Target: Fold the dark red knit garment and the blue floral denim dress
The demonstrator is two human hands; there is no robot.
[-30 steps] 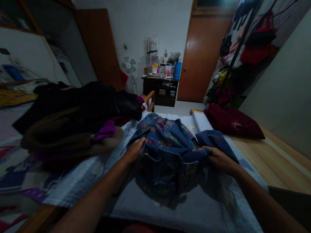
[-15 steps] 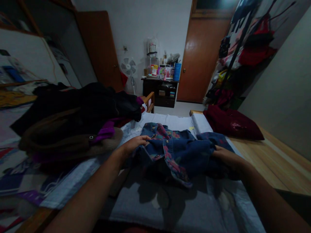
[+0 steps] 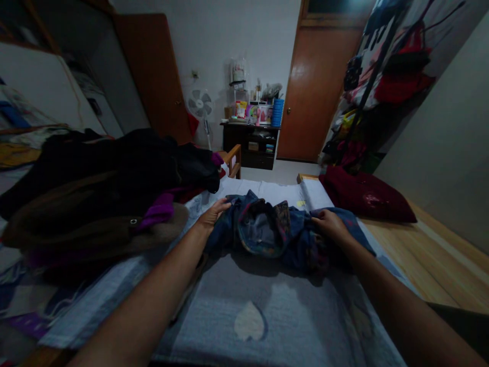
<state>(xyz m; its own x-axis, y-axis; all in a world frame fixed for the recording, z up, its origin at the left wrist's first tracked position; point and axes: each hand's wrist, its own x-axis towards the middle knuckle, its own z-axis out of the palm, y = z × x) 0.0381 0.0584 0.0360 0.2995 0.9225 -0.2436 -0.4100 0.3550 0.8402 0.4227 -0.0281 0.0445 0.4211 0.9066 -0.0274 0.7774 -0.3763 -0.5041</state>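
Observation:
A blue denim garment with a floral pattern [image 3: 298,232] lies bunched on the grey-blue bed cover [image 3: 214,311], its round collar opening facing me. At its left side my left hand [image 3: 217,213] grips the cloth between thumb and fingers. My right hand [image 3: 329,223] pinches the fabric at the right part of the garment. Some folds beneath both hands are dark and hard to make out.
A heap of dark clothes [image 3: 114,173] with a purple piece lies on the left. To the right are a dark red cushion [image 3: 367,196] and a wooden board [image 3: 431,255]. Farther off stand a fan [image 3: 200,104] and a black cabinet [image 3: 248,145].
The garment has been shifted away from me and turned, so its collar opening now shows and a heart on the cover is uncovered. Both hands have moved forward, the right one also leftward.

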